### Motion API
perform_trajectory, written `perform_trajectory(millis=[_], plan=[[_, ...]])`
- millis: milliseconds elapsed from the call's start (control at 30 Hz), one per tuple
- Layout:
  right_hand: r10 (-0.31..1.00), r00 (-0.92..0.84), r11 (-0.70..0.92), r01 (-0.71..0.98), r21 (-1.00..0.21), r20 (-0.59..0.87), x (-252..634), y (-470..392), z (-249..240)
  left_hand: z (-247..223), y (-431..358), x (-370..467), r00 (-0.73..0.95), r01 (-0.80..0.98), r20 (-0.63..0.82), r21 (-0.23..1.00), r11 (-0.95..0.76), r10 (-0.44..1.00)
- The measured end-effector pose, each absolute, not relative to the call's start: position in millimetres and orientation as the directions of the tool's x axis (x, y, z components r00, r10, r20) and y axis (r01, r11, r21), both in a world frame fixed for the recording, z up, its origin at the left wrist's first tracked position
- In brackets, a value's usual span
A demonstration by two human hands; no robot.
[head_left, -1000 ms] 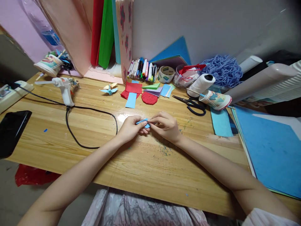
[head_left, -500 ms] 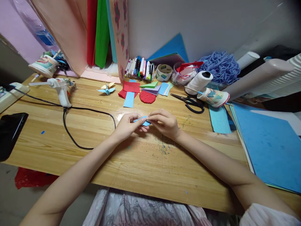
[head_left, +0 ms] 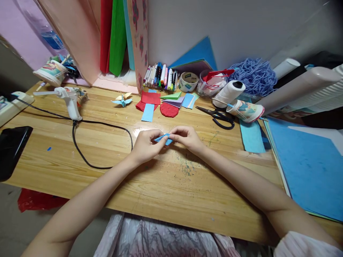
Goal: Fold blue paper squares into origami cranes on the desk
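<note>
A small folded piece of blue paper (head_left: 168, 141) is between my hands, just above the middle of the wooden table. My left hand (head_left: 147, 145) pinches it from the left, thumb on top. From the right, the thumb and fingertips of my right hand (head_left: 187, 138) close on its edge. Fingers cover part of its folds. Beyond my hands lie a blue paper strip (head_left: 148, 112) over red paper (head_left: 150, 97), a red textured disc (head_left: 169, 110), and a small folded paper figure (head_left: 122, 100) in blue and cream.
Black-handled scissors (head_left: 215, 117) lie behind my right hand. A glue gun (head_left: 71, 103) stands at left, its black cable (head_left: 102, 123) looping close to my left hand. Markers (head_left: 162, 76), a tape roll (head_left: 188, 82) and blue yarn (head_left: 252, 76) line the back. Blue sheets (head_left: 308, 167) cover the right side.
The blue paper is tilted differently, with a pointed fold at its left showing. My right fingers have curled and shifted on its edge; my left fingers have drawn in beneath.
</note>
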State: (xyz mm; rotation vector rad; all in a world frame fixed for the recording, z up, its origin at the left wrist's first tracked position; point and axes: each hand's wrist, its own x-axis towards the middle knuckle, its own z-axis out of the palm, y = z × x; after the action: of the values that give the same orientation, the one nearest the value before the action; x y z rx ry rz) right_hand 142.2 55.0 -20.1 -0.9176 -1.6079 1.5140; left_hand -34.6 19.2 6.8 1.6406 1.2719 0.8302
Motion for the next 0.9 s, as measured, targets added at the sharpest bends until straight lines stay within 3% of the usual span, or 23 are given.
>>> perform_trajectory(millis=[200, 367, 467, 533, 633, 733, 900], plan=[[0.864, -0.498, 0.082, -0.014, -0.997, 0.078, 141.0, 53.5, -23.3, 7.2, 20.0, -33.9, 0.29, 0.201, -0.119, 0.978, 0.061, 0.949], [0.879, -0.465, 0.116, -0.002, -0.993, 0.104, 137.3, 50.1, -24.4, 6.7, 20.7, -33.0, 0.235, 0.254, -0.094, 0.967, 0.032, 0.967], [0.894, -0.397, 0.263, 0.085, -0.961, 0.209, 138.4, 48.3, -21.6, 5.9, 23.2, -33.9, 0.223, 0.222, -0.09, 0.974, 0.039, 0.971], [0.846, -0.366, 0.479, 0.2, -0.855, 0.388, 141.5, 48.7, -18.9, 6.2, 25.6, -34.2, 0.21, 0.154, -0.139, 0.982, 0.108, 0.968], [0.643, -0.419, 0.765, 0.328, -0.554, 0.641, 147.7, 51.5, -16.7, 8.1, 28.6, -34.0, 0.216, 0.07, -0.238, 0.971, 0.228, 0.947], [0.51, -0.492, 0.855, 0.379, -0.354, 0.705, 152.3, 54.7, -17.8, 9.7, 29.5, -34.2, 0.23, 0.026, -0.298, 0.953, 0.301, 0.926], [0.409, -0.55, 0.901, 0.372, -0.224, 0.728, 155.7, 56.4, -21.5, 10.0, 28.8, -37.8, 0.282, 0.01, -0.332, 0.939, 0.343, 0.9]])
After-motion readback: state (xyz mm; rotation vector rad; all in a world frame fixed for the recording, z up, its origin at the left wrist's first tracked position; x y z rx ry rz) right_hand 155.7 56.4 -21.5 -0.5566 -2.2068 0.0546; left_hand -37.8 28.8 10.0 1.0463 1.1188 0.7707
